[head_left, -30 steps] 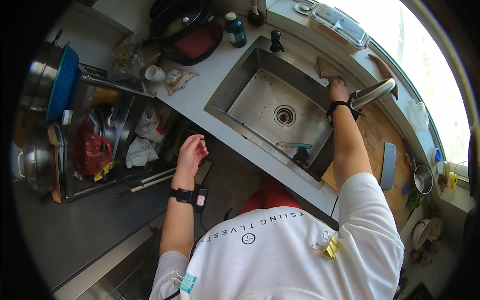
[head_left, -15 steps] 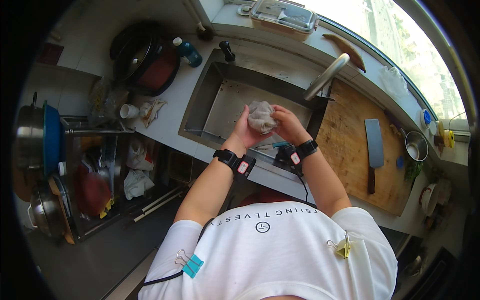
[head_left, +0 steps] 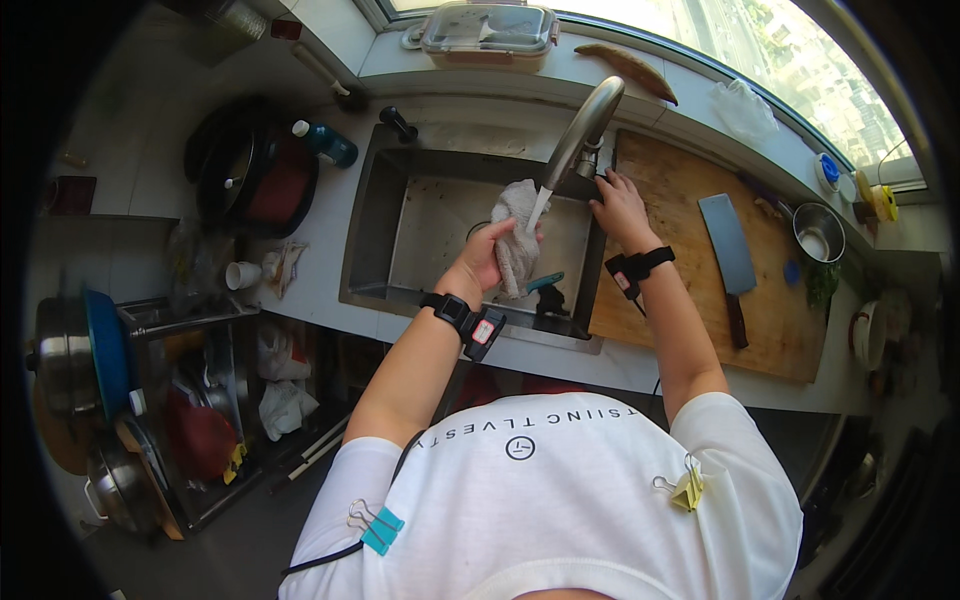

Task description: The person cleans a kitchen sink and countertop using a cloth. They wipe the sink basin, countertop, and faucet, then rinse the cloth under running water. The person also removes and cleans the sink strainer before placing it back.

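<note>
Left hand (head_left: 483, 262) is bunched tight around a whitish dishcloth (head_left: 517, 240), held over the steel sink (head_left: 400, 230) right under the faucet (head_left: 580, 135) spout, water running onto it. The cloth hangs long-ways, roughly up-down, tail pointing toward the sink's near rim. Right hand (head_left: 620, 205) rests at the faucet base; can't tell its grip.

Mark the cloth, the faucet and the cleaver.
cloth (head_left: 517, 240), head view, middle of the bunched fabric.
faucet (head_left: 585, 130), head view, curved spout.
cleaver (head_left: 727, 243), head view, flat of the blade.
</note>
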`<control>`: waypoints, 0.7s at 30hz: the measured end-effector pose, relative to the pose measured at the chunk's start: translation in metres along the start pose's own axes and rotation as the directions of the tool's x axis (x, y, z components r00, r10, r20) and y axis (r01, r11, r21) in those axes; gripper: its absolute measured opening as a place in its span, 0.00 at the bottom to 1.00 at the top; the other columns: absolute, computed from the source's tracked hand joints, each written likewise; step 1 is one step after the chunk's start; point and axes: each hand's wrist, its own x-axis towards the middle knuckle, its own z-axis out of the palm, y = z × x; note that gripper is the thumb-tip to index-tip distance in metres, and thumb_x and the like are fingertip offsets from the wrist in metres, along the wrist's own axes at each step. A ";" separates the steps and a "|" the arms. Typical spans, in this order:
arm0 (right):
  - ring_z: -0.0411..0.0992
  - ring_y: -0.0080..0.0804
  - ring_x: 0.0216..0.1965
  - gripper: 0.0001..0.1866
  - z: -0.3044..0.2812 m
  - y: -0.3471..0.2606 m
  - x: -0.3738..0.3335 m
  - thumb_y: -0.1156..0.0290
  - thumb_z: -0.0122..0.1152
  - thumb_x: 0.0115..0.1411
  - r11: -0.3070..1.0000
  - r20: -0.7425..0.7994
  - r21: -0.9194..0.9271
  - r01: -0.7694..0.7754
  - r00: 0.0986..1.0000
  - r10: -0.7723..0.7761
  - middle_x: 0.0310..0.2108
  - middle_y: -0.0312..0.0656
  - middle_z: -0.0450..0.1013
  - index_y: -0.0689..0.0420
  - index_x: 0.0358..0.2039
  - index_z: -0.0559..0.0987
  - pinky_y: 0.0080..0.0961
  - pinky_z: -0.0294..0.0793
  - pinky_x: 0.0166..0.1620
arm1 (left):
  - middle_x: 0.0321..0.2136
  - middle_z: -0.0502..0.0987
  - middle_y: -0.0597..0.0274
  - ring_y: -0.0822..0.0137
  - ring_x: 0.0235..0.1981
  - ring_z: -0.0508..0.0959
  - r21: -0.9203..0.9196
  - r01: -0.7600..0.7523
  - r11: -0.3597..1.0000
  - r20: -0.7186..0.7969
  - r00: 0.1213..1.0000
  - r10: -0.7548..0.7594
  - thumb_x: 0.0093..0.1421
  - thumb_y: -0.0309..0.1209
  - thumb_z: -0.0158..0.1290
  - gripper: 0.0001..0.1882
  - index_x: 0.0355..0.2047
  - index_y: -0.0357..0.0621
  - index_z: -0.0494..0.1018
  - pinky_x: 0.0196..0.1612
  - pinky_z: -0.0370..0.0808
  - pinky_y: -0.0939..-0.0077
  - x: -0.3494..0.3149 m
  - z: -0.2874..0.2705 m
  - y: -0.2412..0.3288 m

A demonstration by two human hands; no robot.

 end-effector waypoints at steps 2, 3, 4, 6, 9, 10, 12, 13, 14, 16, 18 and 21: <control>0.70 0.43 0.52 0.25 0.003 -0.023 -0.007 0.62 0.59 0.58 0.877 0.083 0.460 -0.139 0.990 0.113 0.55 0.46 0.68 0.57 0.55 0.69 0.36 0.69 0.53 | 0.49 0.74 0.53 0.58 0.49 0.75 -0.001 0.047 0.999 0.033 0.998 -0.047 0.64 0.31 0.45 0.21 0.56 0.38 0.65 0.50 0.73 0.62 -0.003 -0.001 0.002; 0.70 0.40 0.51 0.24 0.008 -0.038 -0.008 0.62 0.59 0.59 0.641 0.289 0.690 -0.335 0.940 0.181 0.54 0.44 0.69 0.57 0.54 0.70 0.35 0.69 0.52 | 0.49 0.74 0.53 0.58 0.48 0.75 0.006 0.053 0.999 0.039 0.998 -0.053 0.64 0.32 0.46 0.21 0.56 0.39 0.65 0.50 0.73 0.62 -0.002 -0.002 0.003; 0.69 0.36 0.51 0.23 0.012 -0.050 -0.010 0.62 0.59 0.59 0.317 0.479 0.812 -0.491 0.870 0.118 0.54 0.42 0.69 0.56 0.54 0.71 0.34 0.70 0.51 | 0.48 0.74 0.53 0.58 0.48 0.75 0.094 0.043 0.995 0.016 0.999 -0.044 0.64 0.32 0.46 0.20 0.55 0.39 0.65 0.50 0.73 0.63 -0.002 -0.004 0.002; 0.70 0.32 0.49 0.21 0.019 -0.070 -0.011 0.62 0.57 0.61 -0.152 0.725 0.683 -0.714 0.688 0.026 0.50 0.38 0.71 0.54 0.53 0.72 0.34 0.70 0.51 | 0.47 0.75 0.54 0.60 0.47 0.76 0.276 -0.013 0.961 -0.007 1.000 0.016 0.64 0.31 0.47 0.19 0.54 0.40 0.66 0.50 0.73 0.65 0.000 -0.012 0.000; 0.71 0.29 0.46 0.18 0.026 -0.088 -0.014 0.64 0.57 0.61 -0.286 0.752 0.619 -0.732 0.657 -0.056 0.45 0.35 0.73 0.51 0.52 0.72 0.32 0.72 0.48 | 0.45 0.75 0.56 0.63 0.46 0.75 0.537 -0.012 0.844 -0.021 0.999 0.028 0.63 0.31 0.49 0.19 0.53 0.38 0.67 0.50 0.72 0.67 0.005 -0.031 0.002; 0.71 0.29 0.45 0.18 0.027 -0.092 -0.018 0.65 0.57 0.61 -0.236 0.736 0.658 -0.715 0.677 0.005 0.43 0.35 0.73 0.50 0.52 0.72 0.32 0.72 0.46 | 0.45 0.75 0.56 0.64 0.46 0.75 0.595 -0.017 0.804 -0.042 0.998 0.053 0.62 0.31 0.50 0.19 0.53 0.38 0.67 0.50 0.72 0.67 0.005 -0.038 0.002; 0.72 0.27 0.43 0.18 0.027 -0.097 -0.026 0.70 0.58 0.59 -0.202 0.679 0.726 -0.657 0.732 0.056 0.42 0.33 0.73 0.52 0.51 0.73 0.30 0.74 0.44 | 0.44 0.75 0.57 0.65 0.46 0.74 0.709 -0.041 0.704 -0.057 0.992 0.115 0.62 0.32 0.52 0.20 0.52 0.37 0.67 0.49 0.72 0.68 0.005 -0.046 0.001; 0.72 0.26 0.42 0.18 0.027 -0.099 -0.030 0.71 0.58 0.58 -0.194 0.662 0.746 -0.637 0.743 0.104 0.41 0.33 0.73 0.52 0.51 0.73 0.28 0.74 0.43 | 0.44 0.75 0.57 0.66 0.45 0.74 0.767 -0.098 0.634 -0.063 0.972 0.226 0.61 0.33 0.53 0.20 0.52 0.38 0.67 0.48 0.72 0.69 0.004 -0.048 -0.001; 0.72 0.26 0.41 0.18 0.027 -0.102 -0.033 0.71 0.58 0.58 -0.184 0.646 0.761 -0.622 0.754 0.119 0.41 0.33 0.73 0.53 0.50 0.73 0.26 0.74 0.43 | 0.43 0.75 0.58 0.67 0.45 0.74 0.820 -0.146 0.553 -0.060 0.940 0.337 0.61 0.34 0.53 0.20 0.51 0.39 0.68 0.47 0.72 0.70 0.003 -0.047 -0.003; 0.72 0.25 0.40 0.21 0.030 -0.110 -0.038 0.75 0.61 0.54 -0.071 0.584 0.811 -0.580 0.798 0.153 0.40 0.35 0.74 0.56 0.50 0.73 0.24 0.73 0.41 | 0.43 0.75 0.59 0.70 0.44 0.74 0.808 -0.098 0.581 -0.153 0.917 0.368 0.61 0.36 0.53 0.19 0.51 0.42 0.69 0.45 0.72 0.72 0.000 -0.040 -0.008; 0.73 0.25 0.40 0.22 0.034 -0.118 -0.042 0.77 0.63 0.52 0.030 0.503 0.858 -0.512 0.852 0.146 0.39 0.36 0.75 0.57 0.49 0.73 0.23 0.73 0.41 | 0.42 0.75 0.61 0.72 0.43 0.73 0.629 0.048 0.776 -0.307 0.932 0.192 0.61 0.38 0.52 0.18 0.50 0.45 0.70 0.44 0.72 0.74 -0.003 -0.029 -0.015; 0.73 0.24 0.42 0.24 0.036 -0.127 -0.047 0.80 0.65 0.50 0.210 0.375 0.895 -0.394 0.918 0.126 0.41 0.36 0.75 0.59 0.50 0.73 0.22 0.73 0.43 | 0.41 0.75 0.65 0.74 0.40 0.74 0.674 0.021 0.738 -0.241 0.951 0.193 0.63 0.41 0.50 0.16 0.48 0.49 0.70 0.42 0.72 0.77 -0.002 -0.017 -0.017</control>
